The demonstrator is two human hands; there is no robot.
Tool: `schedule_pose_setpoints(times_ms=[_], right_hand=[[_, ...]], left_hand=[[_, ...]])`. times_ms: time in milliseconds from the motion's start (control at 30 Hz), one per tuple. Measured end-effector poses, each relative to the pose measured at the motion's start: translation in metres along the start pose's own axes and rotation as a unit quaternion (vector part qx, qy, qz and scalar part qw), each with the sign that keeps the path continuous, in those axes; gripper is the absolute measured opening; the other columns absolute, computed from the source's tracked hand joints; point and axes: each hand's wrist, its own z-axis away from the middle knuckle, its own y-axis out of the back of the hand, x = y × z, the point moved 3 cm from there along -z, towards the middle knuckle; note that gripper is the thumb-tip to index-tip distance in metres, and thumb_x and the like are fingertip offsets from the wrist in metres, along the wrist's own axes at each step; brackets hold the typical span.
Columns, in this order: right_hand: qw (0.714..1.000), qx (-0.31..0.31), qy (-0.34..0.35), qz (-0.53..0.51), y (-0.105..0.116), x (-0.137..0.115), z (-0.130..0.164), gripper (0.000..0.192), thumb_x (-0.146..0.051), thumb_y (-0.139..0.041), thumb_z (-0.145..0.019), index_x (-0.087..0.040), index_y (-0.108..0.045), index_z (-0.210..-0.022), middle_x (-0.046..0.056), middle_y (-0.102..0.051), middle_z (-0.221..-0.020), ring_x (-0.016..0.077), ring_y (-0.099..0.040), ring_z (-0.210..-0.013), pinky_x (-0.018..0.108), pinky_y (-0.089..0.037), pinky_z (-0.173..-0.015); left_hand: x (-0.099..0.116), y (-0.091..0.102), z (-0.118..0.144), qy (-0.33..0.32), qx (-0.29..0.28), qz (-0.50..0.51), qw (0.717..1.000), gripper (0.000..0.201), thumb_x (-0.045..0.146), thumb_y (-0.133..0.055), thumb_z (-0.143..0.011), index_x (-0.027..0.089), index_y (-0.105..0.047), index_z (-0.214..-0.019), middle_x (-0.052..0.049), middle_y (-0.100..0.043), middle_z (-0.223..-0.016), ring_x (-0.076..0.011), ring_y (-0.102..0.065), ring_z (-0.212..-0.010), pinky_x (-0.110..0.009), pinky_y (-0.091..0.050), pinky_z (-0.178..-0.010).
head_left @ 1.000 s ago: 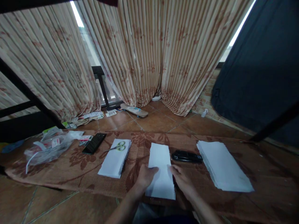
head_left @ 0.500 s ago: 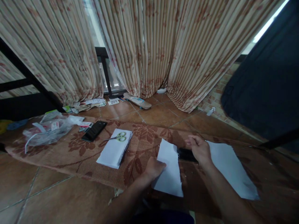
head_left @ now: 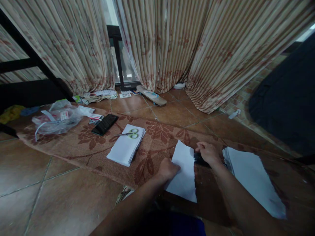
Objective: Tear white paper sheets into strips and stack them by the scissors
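- A white paper sheet [head_left: 184, 170] is being kept flat on the patterned rug [head_left: 86, 147], lower centre of the frame.
- Its left edge is being pressed by the left hand [head_left: 168, 168], fingers curled together.
- A black object [head_left: 199, 160] just right of the sheet is being covered by the right hand [head_left: 208, 153], fingers bent over it; whether it is gripped cannot be told.
- A paper stack [head_left: 253, 175] is being shown at lower right.
- Scissors [head_left: 130, 133] are being carried by a second stack [head_left: 125, 147], centre left, beside a phone [head_left: 105, 124].
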Motion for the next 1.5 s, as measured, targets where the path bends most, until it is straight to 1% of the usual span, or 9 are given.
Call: schedule_pose_setpoints(times_ms=[267, 433, 667, 833, 1033, 1167, 1367, 1433, 1500], right_hand=[[1.0, -0.017, -0.001, 0.023, -0.001, -0.004, 0.002, 0.025, -0.024, -0.045, -0.084, -0.023, -0.07, -0.081, 0.001, -0.073, -0.071, 0.017, -0.064, -0.071, 0.027, -0.039, -0.063], [0.999, -0.019, -0.013, 0.031, -0.001, -0.004, 0.001, 0.025, -0.024, -0.045, -0.084, -0.023, -0.07, -0.082, 0.001, -0.073, -0.07, 0.0177, -0.064, -0.074, 0.027, -0.04, -0.065], [0.998, -0.036, -0.02, 0.044, 0.0, -0.005, 0.002, 0.026, -0.023, -0.044, -0.086, -0.022, -0.07, -0.086, 0.001, -0.074, -0.076, 0.017, -0.064, -0.076, 0.026, -0.041, -0.066], [0.997, -0.045, -0.02, 0.065, 0.0, -0.007, 0.003, 0.028, -0.023, -0.042, -0.087, -0.021, -0.07, -0.09, 0.001, -0.073, -0.078, 0.0172, -0.064, -0.078, 0.027, -0.042, -0.068], [0.994, -0.045, -0.036, 0.089, -0.007, -0.005, 0.002, 0.033, -0.021, -0.038, -0.087, -0.02, -0.069, -0.097, 0.004, -0.072, -0.079, 0.0202, -0.064, -0.087, 0.029, -0.043, -0.076], [0.993, -0.047, -0.046, 0.094, -0.012, -0.003, 0.002, 0.034, -0.018, -0.036, -0.086, -0.019, -0.068, -0.099, 0.007, -0.072, -0.084, 0.0217, -0.064, -0.093, 0.031, -0.043, -0.082], [0.995, -0.027, -0.072, 0.06, -0.017, -0.005, 0.008, 0.03, -0.017, -0.042, -0.083, -0.016, -0.067, -0.098, 0.014, -0.071, -0.089, 0.0259, -0.065, -0.092, 0.035, -0.043, -0.083], [0.997, -0.01, -0.075, 0.028, -0.018, -0.006, 0.009, 0.027, -0.016, -0.044, -0.08, -0.016, -0.068, -0.094, 0.014, -0.071, -0.087, 0.0268, -0.065, -0.092, 0.036, -0.043, -0.083], [0.997, 0.01, -0.076, -0.016, -0.015, -0.006, 0.008, 0.023, -0.016, -0.048, -0.078, -0.018, -0.069, -0.086, 0.012, -0.071, -0.082, 0.0259, -0.066, -0.089, 0.036, -0.044, -0.082]], left_hand=[[0.0, 0.0, -0.003, 0.005, -0.015, -0.007, 1.0, 0.01, 0.016, -0.065, -0.064, 0.011, -0.071, -0.069, -0.009, -0.068, -0.068, -0.02, -0.065, -0.065, -0.021, -0.041, -0.05], [0.0, -0.001, -0.005, 0.012, -0.02, -0.014, 1.0, 0.013, 0.019, -0.065, -0.064, 0.01, -0.071, -0.071, -0.009, -0.068, -0.068, -0.021, -0.065, -0.065, -0.022, -0.042, -0.051], [0.003, -0.001, -0.004, 0.029, -0.018, -0.027, 0.999, 0.015, 0.02, -0.066, -0.064, 0.009, -0.071, -0.074, -0.01, -0.068, -0.071, -0.0201, -0.064, -0.065, -0.022, -0.042, -0.051], [0.006, 0.001, -0.001, 0.038, -0.021, -0.035, 0.998, 0.013, 0.018, -0.066, -0.064, 0.01, -0.07, -0.073, -0.008, -0.068, -0.069, -0.0189, -0.064, -0.066, -0.022, -0.043, -0.053], [0.005, 0.0, -0.002, 0.043, -0.023, -0.041, 0.998, 0.017, 0.018, -0.065, -0.065, 0.011, -0.072, -0.079, -0.008, -0.068, -0.072, -0.0184, -0.064, -0.069, -0.023, -0.043, -0.057], [0.006, 0.001, -0.001, 0.044, -0.016, -0.041, 0.998, 0.016, 0.019, -0.065, -0.065, 0.011, -0.072, -0.077, -0.008, -0.067, -0.07, -0.0187, -0.063, -0.07, -0.023, -0.042, -0.056], [0.004, -0.001, -0.004, 0.052, -0.011, -0.047, 0.998, 0.009, 0.018, -0.064, -0.066, 0.011, -0.069, -0.067, -0.005, -0.061, -0.059, -0.0172, -0.059, -0.061, -0.024, -0.038, -0.052], [0.003, -0.001, -0.005, 0.047, -0.008, -0.043, 0.998, 0.007, 0.016, -0.064, -0.065, 0.011, -0.068, -0.064, -0.004, -0.059, -0.058, -0.0172, -0.058, -0.061, -0.024, -0.038, -0.052], [0.002, -0.002, -0.006, 0.039, -0.006, -0.034, 0.999, 0.004, 0.014, -0.065, -0.064, 0.011, -0.066, -0.061, -0.004, -0.058, -0.056, -0.0172, -0.058, -0.061, -0.024, -0.038, -0.053]])
